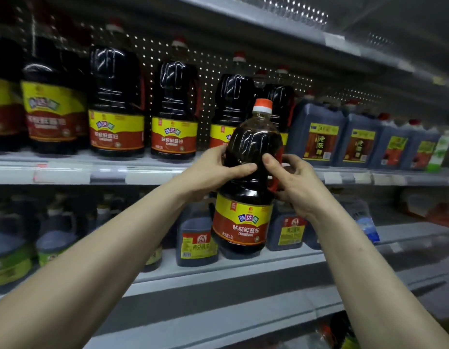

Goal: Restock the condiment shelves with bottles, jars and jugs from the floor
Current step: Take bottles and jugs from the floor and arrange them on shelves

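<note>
Head view — both hands (213, 172) grip bottle (246, 187).

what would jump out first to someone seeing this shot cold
The big dark soy sauce bottle with an orange cap, held up mid-frame by the left hand and right hand. Behind it, a row of matching bottles lines the middle shelf, with blue-grey jugs to their right.
</note>
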